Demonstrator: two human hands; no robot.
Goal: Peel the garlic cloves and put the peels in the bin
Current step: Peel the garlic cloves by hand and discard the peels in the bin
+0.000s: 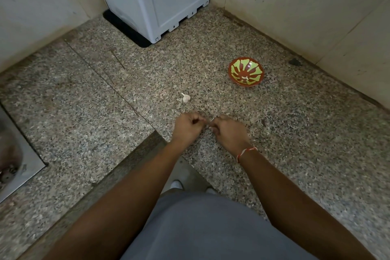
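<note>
pinching small pale garlic clove, hands together

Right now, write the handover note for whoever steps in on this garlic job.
Left hand: fingers curled, close against the right hand; what it pinches is too small to tell.
Right hand: fingers curled round a small pale piece, likely the clove being peeled; grip detail unclear.
One garlic clove lies on the granite counter, beyond the hands, still in its skin.
The red and green bowl sits further right and holds one pale piece.
No bin in view.
Left: finish this clove, peel the one on the counter, bin the peels.
</note>
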